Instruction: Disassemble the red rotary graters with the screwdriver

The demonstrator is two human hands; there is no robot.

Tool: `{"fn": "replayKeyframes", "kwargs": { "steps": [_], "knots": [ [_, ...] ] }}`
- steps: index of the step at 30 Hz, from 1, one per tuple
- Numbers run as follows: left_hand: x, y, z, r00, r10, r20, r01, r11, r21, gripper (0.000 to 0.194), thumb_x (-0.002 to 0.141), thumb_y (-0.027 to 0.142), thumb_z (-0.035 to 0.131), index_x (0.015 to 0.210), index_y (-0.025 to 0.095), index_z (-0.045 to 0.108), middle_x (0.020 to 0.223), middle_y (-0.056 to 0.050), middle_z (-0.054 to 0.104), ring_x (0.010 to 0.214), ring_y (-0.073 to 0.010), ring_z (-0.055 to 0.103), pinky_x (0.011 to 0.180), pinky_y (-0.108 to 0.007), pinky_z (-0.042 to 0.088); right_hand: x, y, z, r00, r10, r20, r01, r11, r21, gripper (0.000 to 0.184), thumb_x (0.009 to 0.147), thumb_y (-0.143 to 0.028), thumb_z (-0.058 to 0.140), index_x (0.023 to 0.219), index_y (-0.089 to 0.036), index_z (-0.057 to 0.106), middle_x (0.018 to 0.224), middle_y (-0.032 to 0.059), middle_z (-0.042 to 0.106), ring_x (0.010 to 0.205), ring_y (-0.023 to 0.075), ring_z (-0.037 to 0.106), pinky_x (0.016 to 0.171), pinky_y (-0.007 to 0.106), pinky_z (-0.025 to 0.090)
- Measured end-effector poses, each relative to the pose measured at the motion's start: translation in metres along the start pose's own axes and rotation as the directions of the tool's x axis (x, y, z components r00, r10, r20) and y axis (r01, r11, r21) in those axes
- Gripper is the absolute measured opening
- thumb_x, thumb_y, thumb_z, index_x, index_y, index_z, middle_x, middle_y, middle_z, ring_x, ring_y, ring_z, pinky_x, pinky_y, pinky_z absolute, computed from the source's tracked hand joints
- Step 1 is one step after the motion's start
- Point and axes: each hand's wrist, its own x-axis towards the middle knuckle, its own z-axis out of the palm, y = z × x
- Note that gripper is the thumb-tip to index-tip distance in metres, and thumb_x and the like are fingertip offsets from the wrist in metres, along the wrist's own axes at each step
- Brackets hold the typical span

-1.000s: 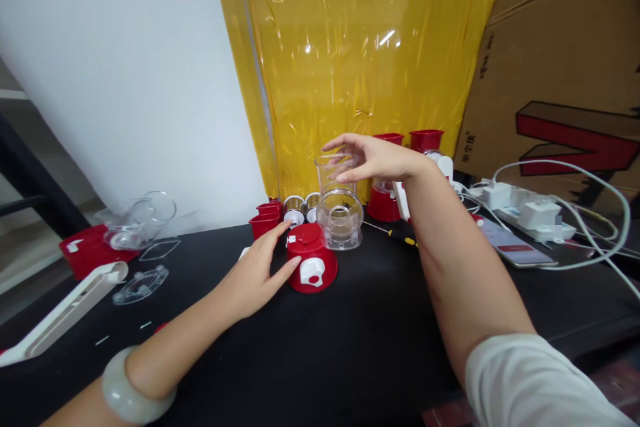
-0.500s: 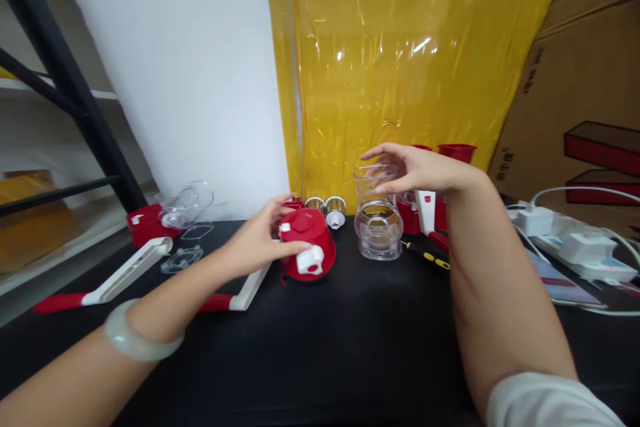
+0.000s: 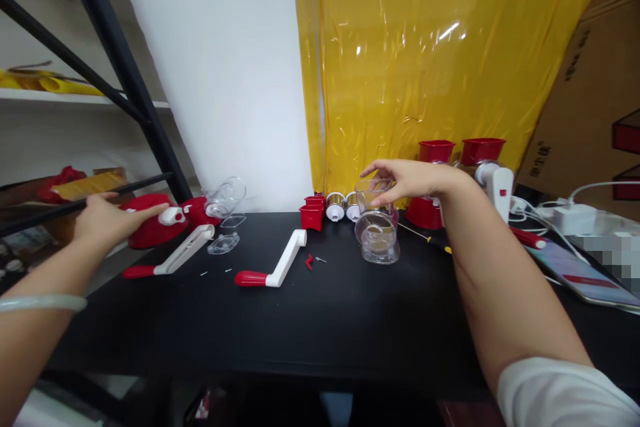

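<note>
My left hand (image 3: 103,223) is at the far left, closed on a round red plastic base (image 3: 153,230) with a white knob. Its thumb lies along the near side of the base. My right hand (image 3: 400,180) grips the upper rim of a clear plastic grater housing (image 3: 380,243), which stands upright on the black table (image 3: 300,327). Between the hands lies a white crank handle (image 3: 286,260) with a red grip. A small red piece (image 3: 309,262) and a screw (image 3: 321,259) are beside it.
Another crank handle (image 3: 183,255) and a clear flat part (image 3: 223,243) lie left. Red pushers (image 3: 311,213) and grater drums (image 3: 335,207) stand at the back. Red-topped graters (image 3: 483,150), a screwdriver (image 3: 440,243) and a phone (image 3: 580,270) are on the right.
My left hand has carried the red base from the table's middle to the far left, uncovering the crank handle and small parts. My right hand stays on the clear housing; the view has shifted.
</note>
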Motion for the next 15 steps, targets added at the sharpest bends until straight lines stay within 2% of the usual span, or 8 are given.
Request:
{"fn": "replayKeyframes", "kwargs": {
  "steps": [4,7,9,11,13,15],
  "knots": [
    [0.000,-0.022,0.022,0.997,0.074,-0.007,-0.074,0.997,0.027,0.092,0.050,0.089,0.055,0.103,0.014,0.051,0.076,0.000,0.057,0.078,-0.0251,0.065,0.059,-0.038,0.058,0.002,-0.001,0.003,0.999,0.012,0.036,-0.011,1.000,-0.005,0.079,0.060,-0.051,0.080,0.128,-0.020,0.053,0.112,0.0112,0.067,0.104,0.0272,0.064,0.093,0.042,0.050],
    [0.005,-0.039,0.035,0.995,0.099,-0.012,-0.099,0.994,0.046,0.088,0.056,0.087,0.054,0.102,0.012,0.051,0.076,0.000,0.057,0.073,-0.0220,0.065,0.056,-0.032,0.055,0.002,-0.002,0.003,0.999,0.025,0.039,-0.024,1.000,-0.011,0.081,0.060,-0.053,0.079,0.129,-0.019,0.053,0.112,0.0118,0.068,0.105,0.0273,0.064,0.093,0.041,0.050],
    [0.008,-0.046,0.041,0.992,0.122,0.018,-0.123,0.991,0.045,0.089,0.060,0.086,0.053,0.108,0.011,0.051,0.085,-0.003,0.062,0.078,-0.0235,0.067,0.059,-0.032,0.055,0.002,-0.002,0.003,0.999,0.025,0.042,-0.024,1.000,-0.017,0.081,0.061,-0.054,0.078,0.129,-0.019,0.053,0.111,0.0117,0.068,0.104,0.0271,0.065,0.092,0.040,0.050],
    [0.012,-0.049,0.045,0.989,0.090,0.114,-0.095,0.995,0.041,0.095,0.063,0.084,0.053,0.117,0.006,0.049,0.103,-0.013,0.065,0.091,-0.0280,0.067,0.068,-0.036,0.056,0.003,-0.001,0.003,0.998,0.032,0.045,-0.030,0.999,-0.035,0.081,0.061,-0.054,0.078,0.130,-0.019,0.052,0.111,0.0114,0.068,0.105,0.0271,0.064,0.093,0.040,0.050],
    [0.016,-0.050,0.049,0.976,0.009,0.216,-0.018,0.999,0.037,0.101,0.066,0.080,0.055,0.128,0.001,0.043,0.123,-0.022,0.060,0.105,-0.0325,0.063,0.079,-0.040,0.054,0.003,0.000,0.004,0.998,0.049,0.049,-0.047,0.998,-0.050,0.081,0.061,-0.055,0.077,0.130,-0.019,0.051,0.112,0.0111,0.067,0.105,0.0271,0.064,0.094,0.040,0.050],
    [0.021,-0.052,0.055,0.967,0.018,0.253,-0.016,1.000,-0.007,0.101,0.069,0.073,0.060,0.134,-0.001,0.038,0.131,-0.025,0.054,0.112,-0.0331,0.059,0.085,-0.041,0.052,0.003,-0.002,0.004,0.997,0.061,0.052,-0.058,0.997,-0.053,0.082,0.061,-0.054,0.078,0.130,-0.018,0.051,0.112,0.0108,0.067,0.104,0.0270,0.065,0.094,0.040,0.051]
  ]
}}
